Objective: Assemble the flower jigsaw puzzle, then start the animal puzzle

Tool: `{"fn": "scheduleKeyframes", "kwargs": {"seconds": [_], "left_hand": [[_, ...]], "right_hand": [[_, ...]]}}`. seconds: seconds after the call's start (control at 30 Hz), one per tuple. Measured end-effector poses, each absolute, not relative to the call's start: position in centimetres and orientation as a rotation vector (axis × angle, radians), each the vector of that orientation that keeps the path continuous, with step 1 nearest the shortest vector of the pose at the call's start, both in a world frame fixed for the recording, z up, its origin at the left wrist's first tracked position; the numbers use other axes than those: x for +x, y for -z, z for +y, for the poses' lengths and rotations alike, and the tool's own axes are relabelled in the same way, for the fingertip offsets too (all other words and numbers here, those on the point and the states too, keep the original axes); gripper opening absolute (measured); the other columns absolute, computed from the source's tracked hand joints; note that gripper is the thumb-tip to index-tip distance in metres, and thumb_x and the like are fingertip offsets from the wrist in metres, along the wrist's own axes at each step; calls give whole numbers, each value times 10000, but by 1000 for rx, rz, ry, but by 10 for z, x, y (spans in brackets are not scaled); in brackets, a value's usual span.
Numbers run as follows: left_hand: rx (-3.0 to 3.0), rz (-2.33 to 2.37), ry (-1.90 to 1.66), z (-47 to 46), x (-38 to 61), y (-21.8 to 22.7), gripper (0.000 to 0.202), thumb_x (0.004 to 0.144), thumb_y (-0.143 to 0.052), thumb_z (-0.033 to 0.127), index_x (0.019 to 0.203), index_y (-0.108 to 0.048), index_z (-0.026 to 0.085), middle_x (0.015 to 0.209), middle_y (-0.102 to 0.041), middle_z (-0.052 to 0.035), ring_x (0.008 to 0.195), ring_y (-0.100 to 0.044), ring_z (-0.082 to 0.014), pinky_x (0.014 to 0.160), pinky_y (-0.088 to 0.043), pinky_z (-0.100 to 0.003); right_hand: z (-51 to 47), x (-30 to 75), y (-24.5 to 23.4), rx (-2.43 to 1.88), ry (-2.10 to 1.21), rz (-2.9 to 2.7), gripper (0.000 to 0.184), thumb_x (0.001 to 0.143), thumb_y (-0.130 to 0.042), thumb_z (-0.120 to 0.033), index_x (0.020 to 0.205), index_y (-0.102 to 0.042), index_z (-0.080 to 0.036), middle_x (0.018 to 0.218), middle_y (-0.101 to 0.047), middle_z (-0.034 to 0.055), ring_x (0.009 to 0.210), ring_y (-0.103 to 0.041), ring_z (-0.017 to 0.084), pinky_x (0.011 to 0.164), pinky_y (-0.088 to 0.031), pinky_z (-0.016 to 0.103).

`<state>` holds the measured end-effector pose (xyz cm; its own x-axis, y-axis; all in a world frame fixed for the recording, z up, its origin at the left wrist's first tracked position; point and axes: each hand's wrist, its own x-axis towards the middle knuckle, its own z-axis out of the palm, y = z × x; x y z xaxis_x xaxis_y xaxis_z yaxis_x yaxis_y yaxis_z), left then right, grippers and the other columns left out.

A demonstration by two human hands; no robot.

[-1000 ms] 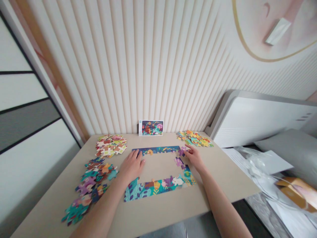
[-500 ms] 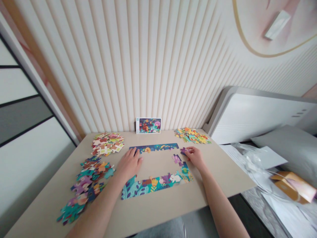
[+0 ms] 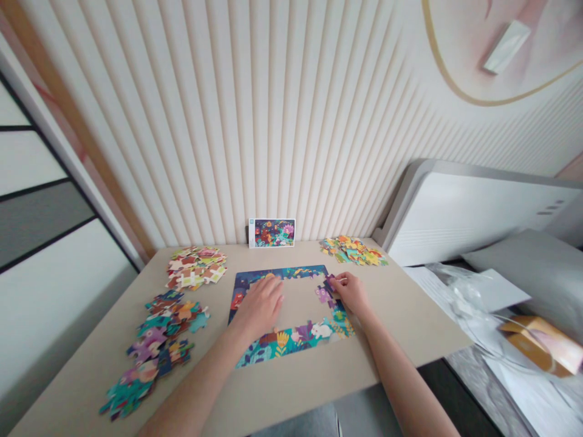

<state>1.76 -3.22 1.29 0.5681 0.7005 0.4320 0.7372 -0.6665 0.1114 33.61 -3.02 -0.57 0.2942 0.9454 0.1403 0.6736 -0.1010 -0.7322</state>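
Observation:
On the table lies a partly joined jigsaw puzzle (image 3: 291, 348), its strips forming a frame around bare tabletop. My right hand (image 3: 353, 292) pinches a dark purple puzzle piece (image 3: 328, 283) at the frame's upper right corner. Just below that piece is a light purple part with an animal's eyes (image 3: 322, 295). My left hand (image 3: 263, 303) rests palm down over the frame's left part, fingers stretched toward the top strip, and hides some of it. A red patch (image 3: 237, 300) shows left of it. Whether anything lies beneath the palm is hidden.
A picture card (image 3: 272, 233) leans at the wall. Loose pieces lie in a pale heap (image 3: 195, 267), a colourful heap (image 3: 152, 346) by my left forearm, and a yellow heap (image 3: 353, 250) at back right. Beyond the table's right edge are a pillow (image 3: 532, 261) and an orange box (image 3: 537, 343).
My left hand has moved right, off the top left corner, uncovering the frame's left side. My right hand has brought its piece leftward against the frame's upper right corner.

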Motion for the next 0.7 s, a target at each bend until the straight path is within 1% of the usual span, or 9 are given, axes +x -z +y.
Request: {"fn": "scheduleKeyframes", "kwargs": {"seconds": [0.1,0.2,0.3,0.4,0.6,0.7], "left_hand": [[-2932,-928,671,-45,52,-24,351,1012,-417,245,1302,-609,194,1331,-644,-106,1257,-572,-228,1134,-396,-410],[-3008,-790,622,-50,79,-25,397,996,-422,228,1365,-568,205,1373,-626,-102,1291,-555,-220,1135,-378,-404],[-3021,-787,590,-50,91,-20,462,989,-419,227,1443,-507,223,1443,-583,-92,1347,-511,-215,1158,-338,-412],[-3029,-818,572,-48,93,-14,453,1009,-399,244,1453,-494,236,1438,-589,-79,1341,-511,-211,1159,-322,-419],[-2979,-870,592,-50,86,-15,375,1013,-456,298,1365,-554,217,1327,-626,-109,1251,-555,-246,1137,-336,-434],[-2960,-915,626,-51,84,-14,347,1023,-446,311,1333,-573,220,1287,-629,-112,1219,-569,-252,1122,-350,-441]], "right_hand": [[-29,339,7,-1847,-456,-1472,289,899,-567,-478,818,-675,-223,718,-750,52,637,-677,196,585,-432,282],[-26,344,13,-1794,-482,-1488,307,890,-553,-471,815,-704,-215,728,-747,55,641,-670,203,585,-448,288],[-23,350,18,-1702,-596,-1459,287,829,-628,-474,840,-726,-204,736,-748,62,641,-665,211,571,-472,292],[-22,354,20,-1671,-653,-1431,289,782,-687,-470,837,-735,-190,729,-746,75,633,-657,215,556,-479,293],[-21,358,18,-1684,-610,-1474,288,808,-634,-423,899,-742,-172,757,-740,62,642,-636,189,602,-485,287],[-20,360,19,-1686,-614,-1466,294,809,-628,-424,907,-741,-171,769,-740,61,648,-633,185,605,-486,285]]}}
